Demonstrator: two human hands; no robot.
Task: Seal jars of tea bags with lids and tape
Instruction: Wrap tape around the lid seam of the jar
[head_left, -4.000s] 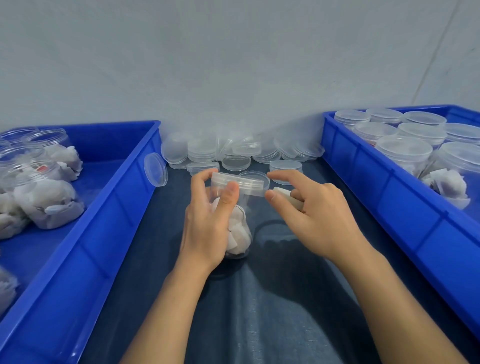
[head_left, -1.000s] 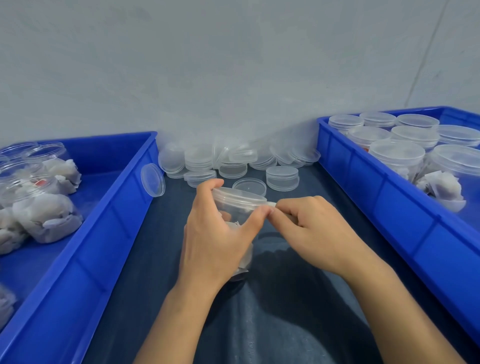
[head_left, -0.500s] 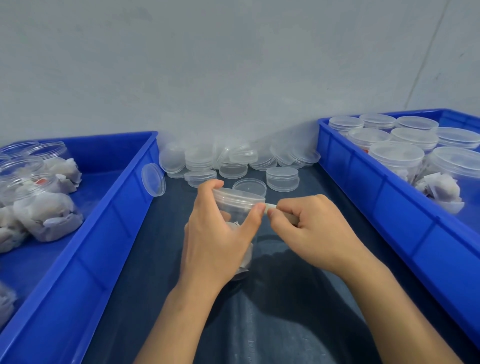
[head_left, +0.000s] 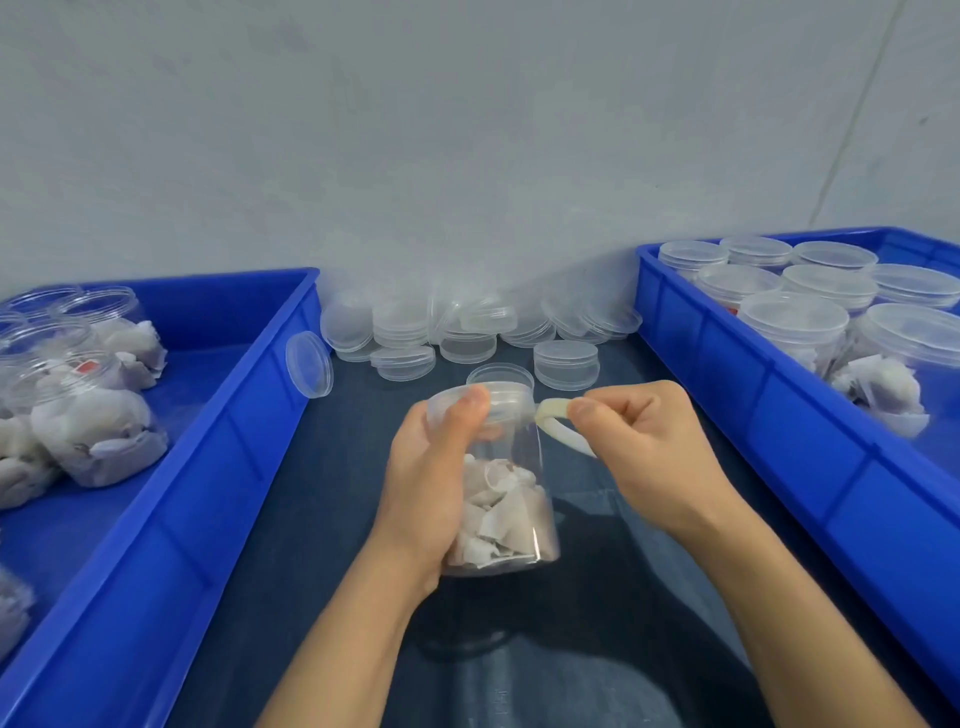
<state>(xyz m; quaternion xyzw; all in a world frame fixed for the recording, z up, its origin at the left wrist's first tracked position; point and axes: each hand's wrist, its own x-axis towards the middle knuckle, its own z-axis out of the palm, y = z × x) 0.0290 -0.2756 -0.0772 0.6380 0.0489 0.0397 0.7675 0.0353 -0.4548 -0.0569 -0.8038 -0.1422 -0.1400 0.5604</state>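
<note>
Here left hand (head_left: 431, 483) grips jar (head_left: 506, 499) (label perhaps unreadable); right hand (head_left: 649, 441) pinches tape (head_left: 558, 421).

Left hand (head_left: 431, 488): wrapped around the side of a clear jar (head_left: 506, 467), thumb up, its tip pressed on the lid's rim (head_left: 498, 397); remaining fingers hidden behind the jar. Left forearm bare, reaching up from the lower edge, angled right.

Right hand (head_left: 644, 447): curled in a loose fist, knuckles up; thumb and forefinger pinching a pale strip of tape (head_left: 558, 423) just beside the lid. Right forearm bare, entering from the lower right corner, angled left. Hands level, close together, not touching.
</note>
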